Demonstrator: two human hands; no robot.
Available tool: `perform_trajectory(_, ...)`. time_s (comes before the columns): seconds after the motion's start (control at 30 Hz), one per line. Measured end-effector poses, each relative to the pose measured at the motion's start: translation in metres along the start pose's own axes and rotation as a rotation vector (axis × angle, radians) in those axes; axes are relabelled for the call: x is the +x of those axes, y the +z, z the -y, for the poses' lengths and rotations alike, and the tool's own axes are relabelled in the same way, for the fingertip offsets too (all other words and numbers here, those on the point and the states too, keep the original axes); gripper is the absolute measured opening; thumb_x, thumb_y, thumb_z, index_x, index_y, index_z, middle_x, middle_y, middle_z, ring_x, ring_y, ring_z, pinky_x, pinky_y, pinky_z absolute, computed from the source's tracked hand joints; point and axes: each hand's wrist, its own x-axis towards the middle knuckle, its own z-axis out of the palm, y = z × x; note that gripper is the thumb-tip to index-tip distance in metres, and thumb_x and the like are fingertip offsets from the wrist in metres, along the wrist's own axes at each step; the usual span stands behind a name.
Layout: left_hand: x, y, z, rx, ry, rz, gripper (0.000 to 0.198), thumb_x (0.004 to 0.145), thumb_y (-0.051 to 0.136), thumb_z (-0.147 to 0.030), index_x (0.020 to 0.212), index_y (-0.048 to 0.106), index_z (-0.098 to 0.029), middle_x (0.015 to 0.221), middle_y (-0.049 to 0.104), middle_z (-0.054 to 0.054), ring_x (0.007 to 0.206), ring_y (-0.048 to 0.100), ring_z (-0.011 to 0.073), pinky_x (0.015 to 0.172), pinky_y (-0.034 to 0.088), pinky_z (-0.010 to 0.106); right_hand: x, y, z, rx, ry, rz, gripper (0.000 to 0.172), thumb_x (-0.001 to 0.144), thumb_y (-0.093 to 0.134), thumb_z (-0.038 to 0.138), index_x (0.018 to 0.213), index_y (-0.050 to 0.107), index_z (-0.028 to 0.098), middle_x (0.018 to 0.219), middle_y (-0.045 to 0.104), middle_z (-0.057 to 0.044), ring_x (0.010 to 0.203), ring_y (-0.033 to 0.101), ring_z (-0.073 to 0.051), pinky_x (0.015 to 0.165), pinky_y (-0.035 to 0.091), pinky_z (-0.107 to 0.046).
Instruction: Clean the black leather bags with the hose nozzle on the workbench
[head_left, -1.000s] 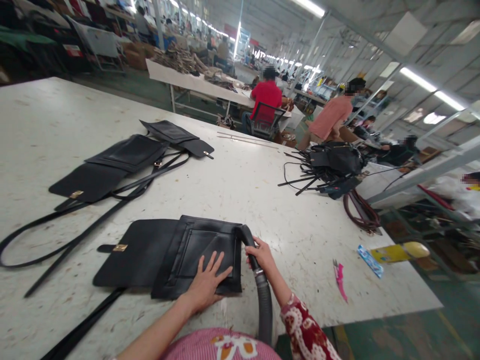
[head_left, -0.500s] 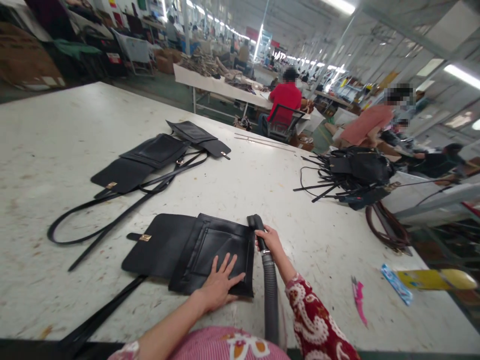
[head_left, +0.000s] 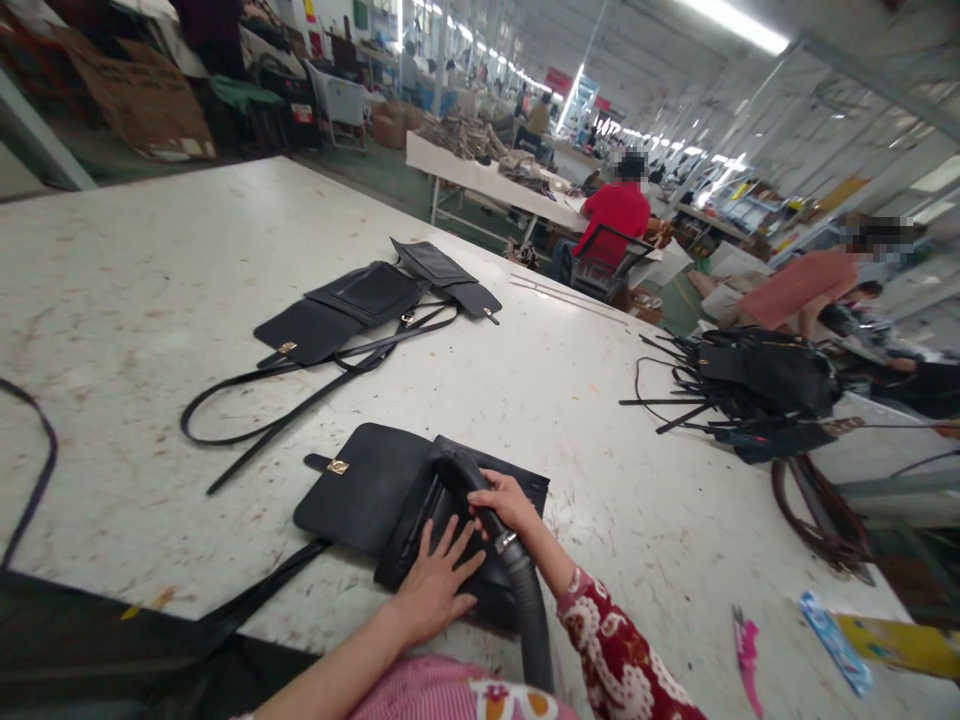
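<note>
A flat black leather bag with a brass clasp lies open on the white table right in front of me. My left hand presses flat on the bag's near part, fingers spread. My right hand grips a grey ribbed hose just behind its black nozzle. The nozzle tip rests on the middle of the bag, beside my left fingers. The bag's black strap trails off toward the table's near edge.
Two more black bags with long straps lie farther back on the table. A heap of black bags and straps sits at the right. Pink snips and a blue packet lie near the right edge. People work at tables behind.
My right hand has swung the hose nozzle left, from the bag's right edge onto its middle. My left hand stays pressed on the bag. My view has shifted rightward.
</note>
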Motion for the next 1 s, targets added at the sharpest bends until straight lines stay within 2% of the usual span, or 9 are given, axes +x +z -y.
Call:
perform_trajectory(0.17,-0.002,-0.004,0.000,-0.026,0.007,0.016,0.064,0.076,0.054,-0.040,0.133,0.025,-0.039,0.148,0.006,0.003,0.134,-0.002,0.0318,0.100,-0.002,0.064,0.052,0.011,0.022,-0.022,-0.025,-0.042,0.042,0.062,0.064,0.029,0.100,0.052,0.016,0.054,0.059,0.003,0.040,0.055,-0.015,0.034,0.045,-0.024)
perform_trajectory(0.27,-0.004,-0.011,-0.001,-0.050,-0.005,0.043,0.064,0.075,0.055,-0.040,0.132,0.028,-0.038,0.148,0.008,0.003,0.134,-0.002,0.0314,0.101,-0.001,0.064,0.066,0.012,0.041,-0.037,-0.051,-0.082,0.036,0.063,0.063,0.029,0.095,0.052,0.017,0.052,0.057,0.004,0.039,0.054,-0.014,0.034,0.045,-0.023)
perform_trajectory(0.37,-0.007,-0.018,-0.001,-0.079,-0.015,0.054,0.063,0.074,0.056,-0.041,0.131,0.030,-0.037,0.148,0.011,0.004,0.134,-0.001,0.0309,0.101,0.000,0.063,0.055,0.006,0.052,-0.056,-0.061,-0.094,0.034,0.065,0.062,0.031,0.095,0.050,0.019,0.054,0.057,0.004,0.041,0.054,-0.013,0.035,0.045,-0.023)
perform_trajectory(0.5,-0.009,-0.020,-0.001,-0.117,-0.012,0.055,0.062,0.073,0.056,-0.041,0.131,0.032,-0.037,0.147,0.013,0.004,0.134,0.000,0.0311,0.101,0.000,0.063,0.032,0.002,0.047,-0.099,0.016,-0.025,0.033,0.063,0.063,0.030,0.091,0.051,0.017,0.054,0.059,0.002,0.041,0.056,-0.016,0.034,0.046,-0.025)
perform_trajectory(0.6,-0.009,-0.018,-0.001,-0.123,-0.012,0.047,0.063,0.073,0.056,-0.040,0.131,0.032,-0.037,0.147,0.014,0.004,0.134,-0.001,0.0313,0.101,-0.001,0.064,0.040,0.010,0.041,-0.107,0.062,0.001,0.031,0.062,0.063,0.030,0.087,0.051,0.017,0.052,0.059,0.002,0.039,0.055,-0.016,0.033,0.046,-0.025)
perform_trajectory(0.7,-0.008,-0.014,-0.001,-0.116,0.000,0.042,0.061,0.074,0.056,-0.040,0.130,0.033,-0.037,0.147,0.013,0.004,0.134,-0.001,0.0310,0.101,-0.002,0.064,0.059,0.019,0.043,-0.097,0.062,0.000,0.029,0.062,0.063,0.029,0.085,0.050,0.018,0.052,0.059,0.002,0.039,0.054,-0.014,0.034,0.045,-0.023)
perform_trajectory(0.77,-0.009,-0.012,0.000,-0.115,0.009,0.025,0.061,0.074,0.055,-0.042,0.130,0.033,-0.037,0.147,0.013,0.003,0.134,0.000,0.0308,0.101,-0.002,0.063,0.060,0.021,0.045,-0.098,0.070,0.014,0.028,0.062,0.064,0.029,0.083,0.051,0.017,0.052,0.059,0.002,0.039,0.054,-0.014,0.034,0.045,-0.023)
perform_trajectory(0.93,-0.008,-0.007,0.002,-0.135,0.020,-0.026,0.059,0.074,0.054,-0.044,0.129,0.035,-0.036,0.147,0.015,0.003,0.134,0.002,0.0305,0.102,0.000,0.062,0.028,0.016,0.031,-0.110,0.086,0.018,0.033,0.063,0.063,0.034,0.088,0.051,0.018,0.056,0.061,0.001,0.041,0.056,-0.015,0.035,0.046,-0.025)
perform_trajectory(1.0,-0.004,-0.007,0.001,-0.145,0.020,-0.049,0.058,0.074,0.055,-0.043,0.128,0.037,-0.035,0.147,0.016,0.002,0.134,0.003,0.0304,0.102,-0.001,0.062,0.024,0.015,0.024,-0.107,0.063,-0.013,0.036,0.063,0.063,0.036,0.091,0.049,0.018,0.057,0.060,0.001,0.041,0.055,-0.014,0.035,0.046,-0.025)
